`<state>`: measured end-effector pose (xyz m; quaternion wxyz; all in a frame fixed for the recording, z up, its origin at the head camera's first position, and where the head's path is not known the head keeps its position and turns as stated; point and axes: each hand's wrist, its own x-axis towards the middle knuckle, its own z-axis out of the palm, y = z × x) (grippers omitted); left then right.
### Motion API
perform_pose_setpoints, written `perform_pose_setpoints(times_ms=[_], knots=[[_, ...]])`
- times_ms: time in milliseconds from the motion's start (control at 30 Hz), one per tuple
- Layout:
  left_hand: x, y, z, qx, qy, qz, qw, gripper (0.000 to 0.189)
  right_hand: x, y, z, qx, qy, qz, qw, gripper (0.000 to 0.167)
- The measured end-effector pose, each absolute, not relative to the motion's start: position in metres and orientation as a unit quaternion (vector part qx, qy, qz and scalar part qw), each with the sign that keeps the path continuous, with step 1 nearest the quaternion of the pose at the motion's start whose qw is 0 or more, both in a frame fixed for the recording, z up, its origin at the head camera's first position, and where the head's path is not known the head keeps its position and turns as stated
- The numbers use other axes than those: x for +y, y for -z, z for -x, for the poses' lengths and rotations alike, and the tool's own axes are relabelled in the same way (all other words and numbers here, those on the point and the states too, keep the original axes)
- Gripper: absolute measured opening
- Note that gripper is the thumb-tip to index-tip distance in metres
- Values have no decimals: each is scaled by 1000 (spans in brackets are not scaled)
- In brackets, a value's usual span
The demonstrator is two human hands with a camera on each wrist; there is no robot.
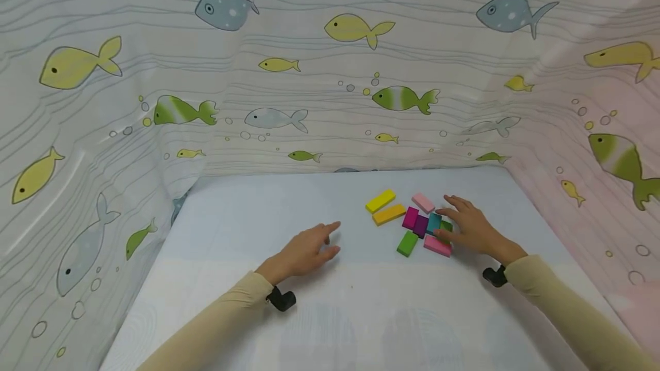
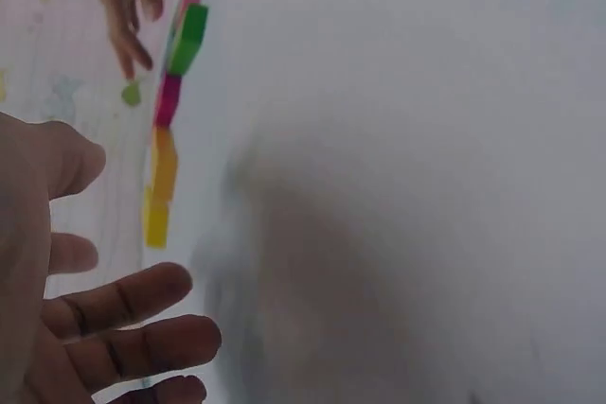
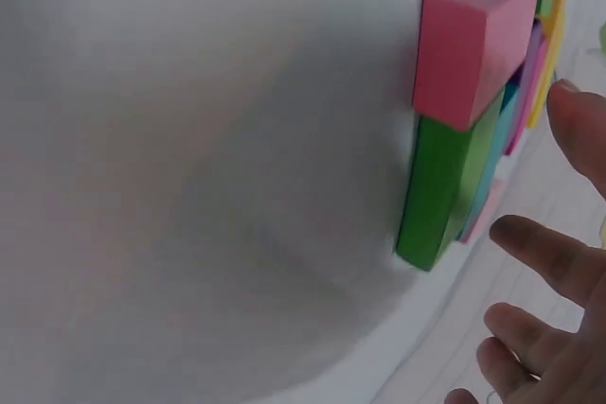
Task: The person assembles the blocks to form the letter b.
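Note:
My right hand (image 1: 471,227) is over the right side of a loose group of coloured blocks, its fingers spread and holding nothing. Nearest to it are a teal block (image 1: 433,222), a dark green block (image 3: 445,191) partly hidden by the fingers in the head view, and a pink block (image 3: 473,49). A magenta block (image 1: 410,218) and a purple block (image 1: 420,227) lie beside the teal one. My left hand (image 1: 305,251) hovers above the white table to the left of the group, fingers extended, with nothing in it.
A yellow block (image 1: 380,201) and an orange block (image 1: 389,214) lie at the group's left. A light pink block (image 1: 423,203) is behind, and a light green block (image 1: 407,243) in front. A fish-patterned curtain (image 1: 309,85) surrounds the table (image 1: 247,205) at the back and sides.

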<state>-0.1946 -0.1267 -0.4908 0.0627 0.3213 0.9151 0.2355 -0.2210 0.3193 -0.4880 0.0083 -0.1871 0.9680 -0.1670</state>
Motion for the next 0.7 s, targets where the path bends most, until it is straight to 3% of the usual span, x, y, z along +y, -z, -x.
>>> perform_pose_setpoints(times_ms=[300, 700], knots=[[-62, 508, 196, 888, -275, -349, 115, 53, 305, 504, 222, 962, 192, 195, -4, 61], [-16, 512, 209, 880, -285, -359, 121, 52, 298, 510, 224, 966, 182, 186, -3, 58]])
